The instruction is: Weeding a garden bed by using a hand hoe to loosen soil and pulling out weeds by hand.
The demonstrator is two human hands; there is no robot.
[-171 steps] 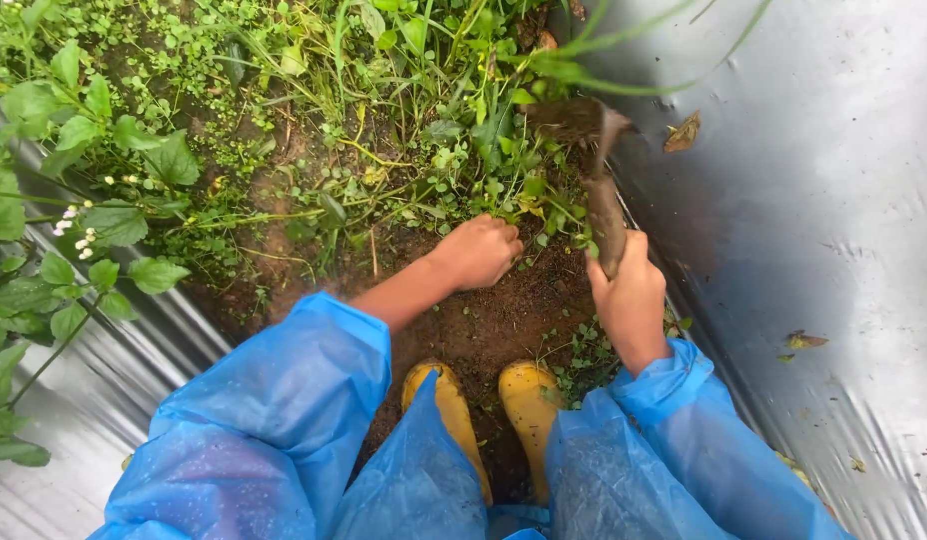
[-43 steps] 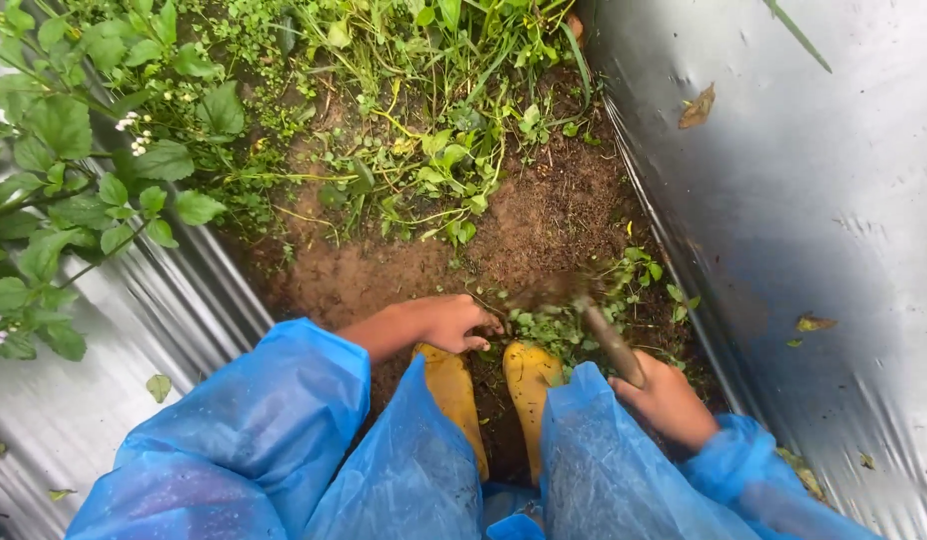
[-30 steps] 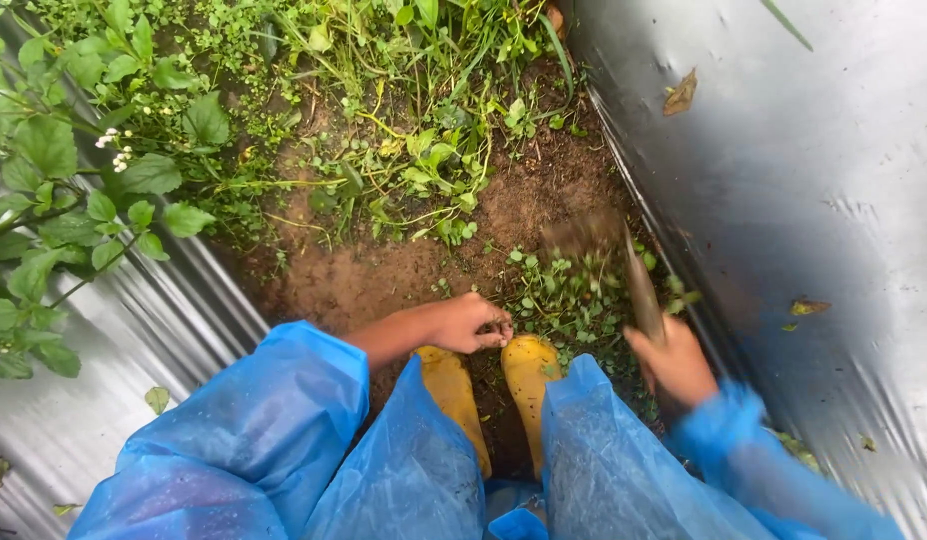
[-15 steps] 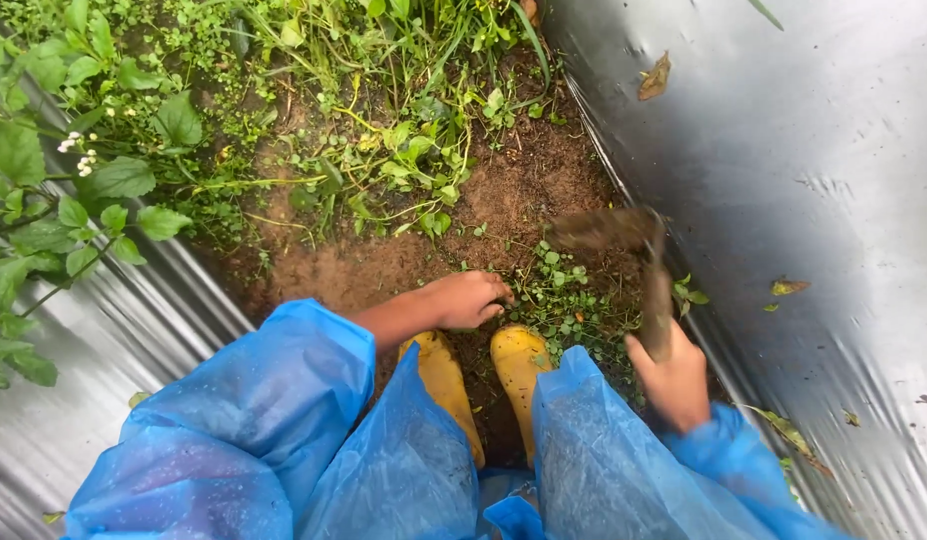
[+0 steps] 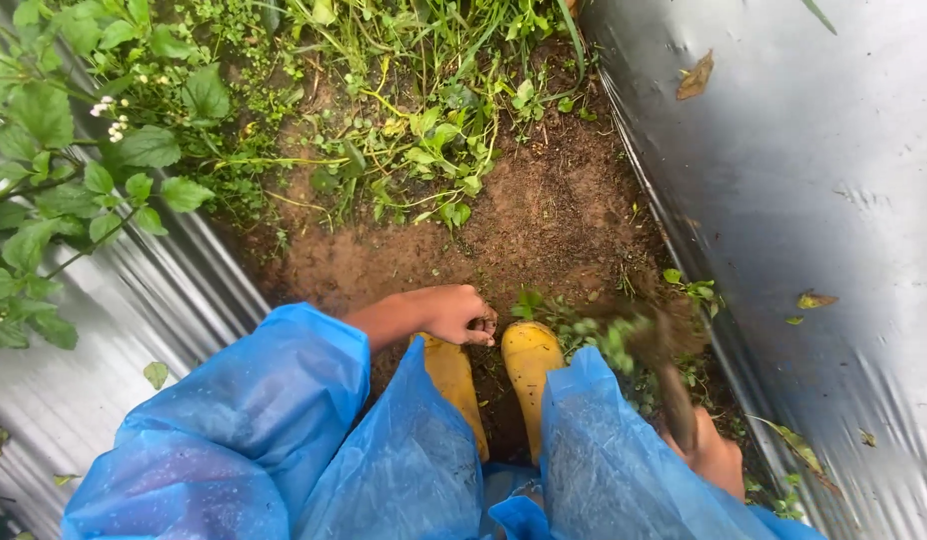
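Observation:
My left hand [image 5: 452, 314] rests low over the bare brown soil [image 5: 544, 225], just ahead of my yellow boots [image 5: 529, 362], with its fingers curled; whether they pinch anything I cannot tell. My right hand [image 5: 717, 458] is at the lower right, closed around the handle of a small digging tool [image 5: 672, 378]. The tool's dirty blade is blurred and sits among pulled weeds [image 5: 599, 330] beside the right boot. Blue raincoat sleeves [image 5: 254, 420] cover both arms.
Silver plastic sheeting [image 5: 814, 200] rises along the right and another strip [image 5: 104, 350] lies at the left. Green weeds and grass [image 5: 414, 130] fill the far end of the furrow. A leafy plant with tiny white flowers [image 5: 74, 150] overhangs the left sheet.
My right hand has pulled the tool back and down to the lower right, dragging weeds with it. The left hand stayed near the boots. More bare soil shows ahead.

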